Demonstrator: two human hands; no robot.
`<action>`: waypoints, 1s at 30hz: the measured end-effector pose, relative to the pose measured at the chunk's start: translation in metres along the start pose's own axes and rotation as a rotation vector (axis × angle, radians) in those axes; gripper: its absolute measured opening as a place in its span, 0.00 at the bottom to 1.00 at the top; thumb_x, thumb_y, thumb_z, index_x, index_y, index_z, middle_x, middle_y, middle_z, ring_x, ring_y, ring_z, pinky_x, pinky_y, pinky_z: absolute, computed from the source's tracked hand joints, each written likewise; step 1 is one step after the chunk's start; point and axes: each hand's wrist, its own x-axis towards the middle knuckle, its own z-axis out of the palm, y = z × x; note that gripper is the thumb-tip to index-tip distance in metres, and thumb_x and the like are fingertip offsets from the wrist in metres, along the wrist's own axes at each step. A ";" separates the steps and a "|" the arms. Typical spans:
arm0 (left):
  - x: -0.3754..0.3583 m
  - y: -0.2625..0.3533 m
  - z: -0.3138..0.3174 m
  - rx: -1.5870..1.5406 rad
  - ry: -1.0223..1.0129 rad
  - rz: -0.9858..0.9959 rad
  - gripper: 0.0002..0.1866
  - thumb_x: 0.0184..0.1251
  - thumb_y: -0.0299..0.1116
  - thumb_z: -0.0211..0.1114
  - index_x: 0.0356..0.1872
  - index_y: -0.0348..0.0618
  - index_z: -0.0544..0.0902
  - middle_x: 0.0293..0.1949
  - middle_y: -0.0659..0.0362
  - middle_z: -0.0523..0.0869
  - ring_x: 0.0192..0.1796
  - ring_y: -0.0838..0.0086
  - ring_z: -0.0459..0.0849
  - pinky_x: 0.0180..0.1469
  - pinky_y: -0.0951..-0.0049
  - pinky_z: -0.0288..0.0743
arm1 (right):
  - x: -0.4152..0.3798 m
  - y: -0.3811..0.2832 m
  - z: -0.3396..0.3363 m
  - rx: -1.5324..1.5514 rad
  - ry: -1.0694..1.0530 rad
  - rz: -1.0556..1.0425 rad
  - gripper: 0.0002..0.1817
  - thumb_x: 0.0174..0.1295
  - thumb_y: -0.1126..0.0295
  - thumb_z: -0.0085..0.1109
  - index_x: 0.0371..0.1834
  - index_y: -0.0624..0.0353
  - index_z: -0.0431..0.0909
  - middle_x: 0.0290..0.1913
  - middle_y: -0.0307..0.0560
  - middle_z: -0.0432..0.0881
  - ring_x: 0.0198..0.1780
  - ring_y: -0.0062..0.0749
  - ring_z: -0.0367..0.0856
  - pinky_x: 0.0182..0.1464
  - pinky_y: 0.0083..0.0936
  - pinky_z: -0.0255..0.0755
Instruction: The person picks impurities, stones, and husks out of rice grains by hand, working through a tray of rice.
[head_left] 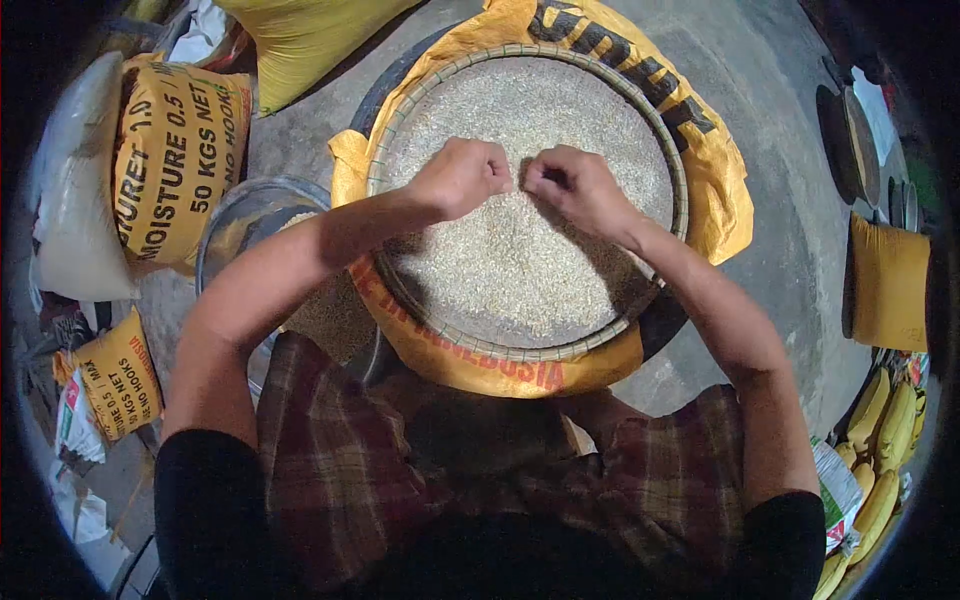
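Over a round tray (682,190) of pale grain (520,285), my two hands come close together with a small gap between them. My left hand (465,178) is closed, its thumb and fingers pressed together just above the grain. Similarly curled, my right hand (580,190) pinches with its fingertips facing the left. Whatever is between the fingers of either hand is too small or hidden to make out. The tray, with a bound rim, rests on a printed yellow sack (725,205) spread beneath it.
Beside my left forearm stands a wide tub (222,235) holding brownish grain (340,318). Full printed sacks (180,165) and a whitish bag (80,190) stand at the left, another yellow sack (300,50) behind. Bananas (893,425) lie at the far right below a yellow container (888,285).
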 end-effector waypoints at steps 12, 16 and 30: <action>0.015 -0.010 -0.014 0.001 0.009 0.032 0.16 0.61 0.42 0.66 0.31 0.36 0.80 0.31 0.54 0.83 0.35 0.72 0.82 0.39 0.70 0.76 | -0.036 -0.007 -0.006 0.120 -0.075 0.133 0.05 0.61 0.74 0.58 0.36 0.62 0.72 0.28 0.43 0.76 0.29 0.23 0.75 0.35 0.23 0.71; 0.013 -0.003 -0.013 -0.022 -0.014 0.038 0.15 0.59 0.41 0.66 0.32 0.36 0.81 0.32 0.52 0.84 0.35 0.71 0.82 0.40 0.69 0.76 | -0.035 -0.003 -0.002 0.125 0.020 0.123 0.06 0.60 0.73 0.60 0.34 0.62 0.73 0.26 0.39 0.75 0.29 0.19 0.72 0.34 0.21 0.69; 0.004 -0.028 0.004 -0.122 -0.003 0.031 0.08 0.57 0.33 0.67 0.30 0.39 0.81 0.25 0.58 0.82 0.30 0.75 0.79 0.35 0.72 0.74 | 0.002 -0.002 0.002 -0.162 0.001 -0.099 0.06 0.57 0.74 0.61 0.35 0.62 0.75 0.30 0.43 0.78 0.34 0.29 0.78 0.40 0.25 0.72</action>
